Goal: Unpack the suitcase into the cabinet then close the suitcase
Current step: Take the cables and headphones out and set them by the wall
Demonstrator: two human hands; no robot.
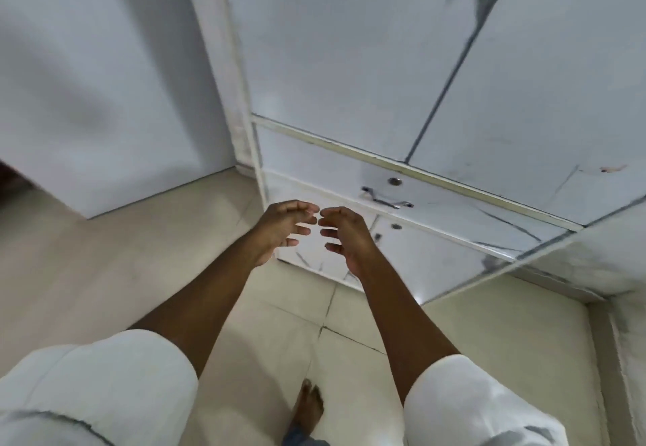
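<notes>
White cabinet (349, 61) stands just beyond both empty hands.

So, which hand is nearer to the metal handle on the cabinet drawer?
Right. The right hand hangs just below-left of the drawer handle; the left hand is farther left. Both are open and touch nothing.

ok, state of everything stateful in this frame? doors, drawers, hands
cabinet doors: closed
upper drawer: closed, metal handle untouched
lower drawer: closed
left hand: open, fingers loosely curled, holds nothing
right hand: open, fingers loosely curled, holds nothing
suitcase: not in view
</notes>
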